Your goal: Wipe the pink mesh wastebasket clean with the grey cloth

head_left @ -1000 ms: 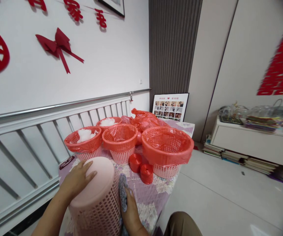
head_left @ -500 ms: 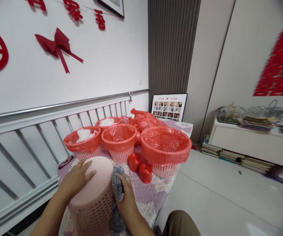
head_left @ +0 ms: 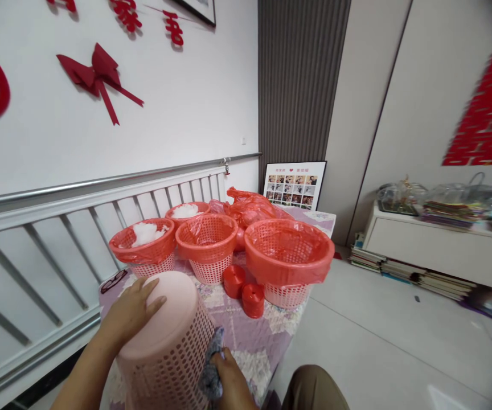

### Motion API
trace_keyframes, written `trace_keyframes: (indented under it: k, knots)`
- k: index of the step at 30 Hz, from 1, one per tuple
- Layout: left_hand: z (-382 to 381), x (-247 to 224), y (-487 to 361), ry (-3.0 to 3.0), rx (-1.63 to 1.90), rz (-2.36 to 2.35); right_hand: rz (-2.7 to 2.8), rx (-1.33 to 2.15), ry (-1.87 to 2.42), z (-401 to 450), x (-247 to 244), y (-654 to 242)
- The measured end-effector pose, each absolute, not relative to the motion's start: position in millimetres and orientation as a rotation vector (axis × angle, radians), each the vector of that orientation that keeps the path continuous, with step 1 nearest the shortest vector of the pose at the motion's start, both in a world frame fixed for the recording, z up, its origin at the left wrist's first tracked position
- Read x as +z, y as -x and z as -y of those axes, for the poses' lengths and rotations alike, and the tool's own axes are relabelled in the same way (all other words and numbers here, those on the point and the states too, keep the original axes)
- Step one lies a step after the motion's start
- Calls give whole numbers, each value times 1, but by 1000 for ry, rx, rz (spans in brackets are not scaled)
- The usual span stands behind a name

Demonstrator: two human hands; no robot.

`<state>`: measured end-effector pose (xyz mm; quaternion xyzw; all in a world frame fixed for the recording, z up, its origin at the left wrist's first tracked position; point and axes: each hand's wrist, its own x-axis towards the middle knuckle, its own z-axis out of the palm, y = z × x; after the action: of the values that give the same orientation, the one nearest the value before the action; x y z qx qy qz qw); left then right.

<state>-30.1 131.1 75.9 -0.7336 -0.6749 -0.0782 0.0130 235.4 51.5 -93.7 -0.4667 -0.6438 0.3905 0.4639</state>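
Observation:
An upside-down pink plastic basket (head_left: 173, 347) with perforated sides stands at the near end of the cloth-covered table (head_left: 250, 336). My left hand (head_left: 137, 310) lies on its smooth base, fingers stretched out and spread. Against the basket's right side, low down, my right hand (head_left: 231, 378) grips a grey fluffy cloth (head_left: 212, 373). Two rolls of red plastic bags, a left roll (head_left: 234, 282) and a right roll (head_left: 253, 300), stand just beyond the basket.
Behind are baskets lined with red bags: a large one (head_left: 288, 253), a middle one (head_left: 206, 247), and two holding white stuff, the nearer (head_left: 143, 242) at left. A heap of red plastic (head_left: 254, 208) lies behind them. Glasses (head_left: 113, 281) rest by the white radiator (head_left: 58, 256).
My right hand has slid the grey cloth down along the basket's side, toward me. My left hand stays on the base.

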Motion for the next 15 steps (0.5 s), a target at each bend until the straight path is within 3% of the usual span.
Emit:
trace_keyframes:
  k: [3,6,15]
  knots:
    - [-130,77,29,2282,-251,2098,1453,972,1205,-68,-109,-249]
    - [-130,78,28,2270,-261,2099,1374,917,1213,-89,-95,-252]
    - [-131,76,25,2259,-269,2131,1844,577,826,-106,52,-212]
